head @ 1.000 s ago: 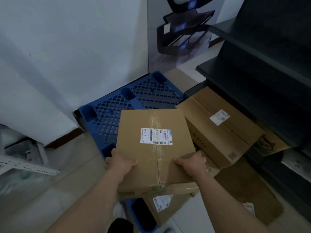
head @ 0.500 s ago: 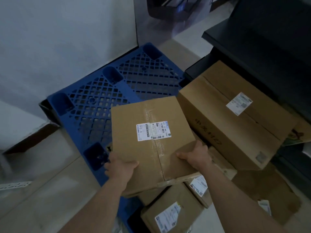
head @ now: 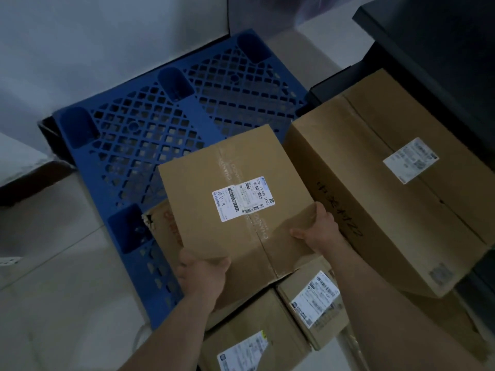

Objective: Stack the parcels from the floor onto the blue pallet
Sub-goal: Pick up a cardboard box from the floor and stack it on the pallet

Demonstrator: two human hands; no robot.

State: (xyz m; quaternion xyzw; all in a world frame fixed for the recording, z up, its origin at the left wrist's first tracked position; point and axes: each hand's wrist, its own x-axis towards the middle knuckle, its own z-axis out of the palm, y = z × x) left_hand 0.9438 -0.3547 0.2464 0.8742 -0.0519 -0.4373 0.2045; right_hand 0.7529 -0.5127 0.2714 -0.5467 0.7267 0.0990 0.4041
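- Blue pallet (head: 166, 135): flat on the floor (head: 61, 277) against the wall (head: 107, 49). Fills more of the view than half a second ago; lattice mostly bare.
- Large carton (head: 375, 210): right of the pallet. White label on top, black marker scrawl on its side, both unreadable.
- Held parcel (head: 241, 162): over the pallet's near right part, just beside the large carton. Turned slightly anticlockwise since the earlier frame. Taped seam runs away from the person, far end leaning left. Top looks near square, long axis unclear.
- Red-printed box (head: 163, 231): under the held parcel's left side, more exposed than before. Contact unclear.
- Near small parcel (head: 251, 341) and right small parcel (head: 313, 303): closest to the person, white labels up.
- Left hand (head: 201, 274): grip curled round the near left corner.
- Right hand (head: 318, 231): grip wrapped round the near right edge, thumb on the cardboard.
- Parcel label (head: 243, 198): white, tilted; "530- 03" legible. Tape reads "CHANDO".
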